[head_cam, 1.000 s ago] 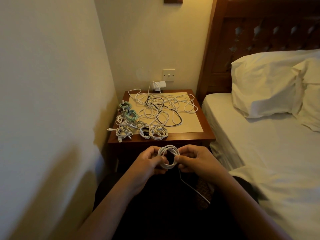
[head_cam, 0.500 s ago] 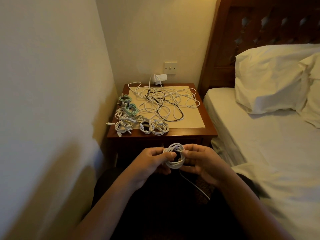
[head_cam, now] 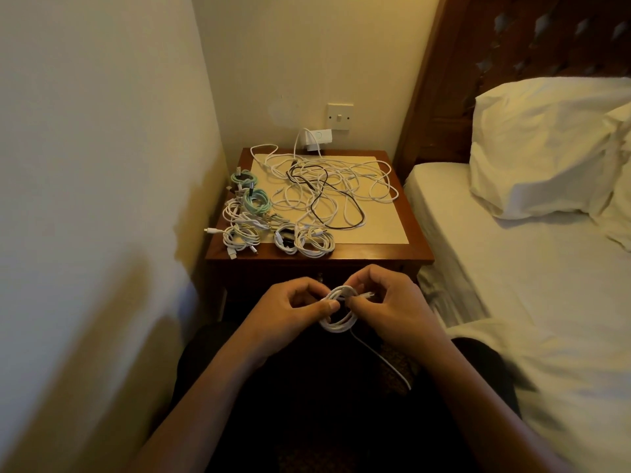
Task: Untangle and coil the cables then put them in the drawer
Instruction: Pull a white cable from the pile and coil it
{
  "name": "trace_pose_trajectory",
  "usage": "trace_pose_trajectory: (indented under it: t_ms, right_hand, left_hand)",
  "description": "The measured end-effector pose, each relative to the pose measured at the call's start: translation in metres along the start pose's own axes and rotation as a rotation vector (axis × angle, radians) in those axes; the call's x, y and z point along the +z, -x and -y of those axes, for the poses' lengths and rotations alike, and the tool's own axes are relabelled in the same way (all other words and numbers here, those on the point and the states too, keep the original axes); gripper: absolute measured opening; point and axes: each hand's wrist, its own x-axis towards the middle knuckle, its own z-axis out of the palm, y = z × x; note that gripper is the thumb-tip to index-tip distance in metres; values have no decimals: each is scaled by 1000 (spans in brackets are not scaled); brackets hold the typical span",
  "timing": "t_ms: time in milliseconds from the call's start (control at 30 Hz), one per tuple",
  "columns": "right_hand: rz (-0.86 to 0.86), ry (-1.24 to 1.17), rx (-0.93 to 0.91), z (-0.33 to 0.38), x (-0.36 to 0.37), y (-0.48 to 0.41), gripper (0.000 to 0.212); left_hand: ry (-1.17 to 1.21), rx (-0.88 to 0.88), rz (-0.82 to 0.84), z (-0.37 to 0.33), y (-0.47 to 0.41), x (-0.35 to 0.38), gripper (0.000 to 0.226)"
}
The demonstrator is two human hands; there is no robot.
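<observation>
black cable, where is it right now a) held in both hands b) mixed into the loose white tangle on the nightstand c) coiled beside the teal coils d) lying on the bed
B: the black cable loops uncoiled through the white tangle on the nightstand; the left hand and right hand hold only a white coil.

head cam | forward-down | hands close below | nightstand ahead

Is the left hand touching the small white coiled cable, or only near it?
Touching: the head view shows the left hand pinching the small white coiled cable under its thumb.
</observation>
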Motion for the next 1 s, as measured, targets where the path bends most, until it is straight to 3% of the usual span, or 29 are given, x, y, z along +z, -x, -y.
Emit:
trace_pose_trajectory:
  t_ms: [100,200,267,367,600,733,900,1000]
  right_hand:
    - [49,-116,31,-5,1,-7,13]
    - [98,-506,217,-7,4,-15,14]
    - [160,-703,336,-8,5,-23,20]
    - [137,-829,370,-13,2,-36,18]
    - [-66,-578,201,-24,0,-67,24]
    - [-61,-473,212,-34,1,-94,20]
    - [-136,-381,240,-50,-24,-151,16]
    - [-60,-291,320,-65,-30,-179,18]
  left_hand:
    - [-48,116,-67,0,-7,-7,13]
    - [50,171,-141,-2,-15,-3,18]
    - [143,174,-205,-2,-22,4,21]
    - [226,155,-289,1,-35,14,21]
    - [111,107,-418,8,-67,21,20]
    - [131,4,-347,11,-93,14,16]
    - [-22,109,-388,10,-106,0,21]
    - [-71,123,-398,11,-108,-8,17]
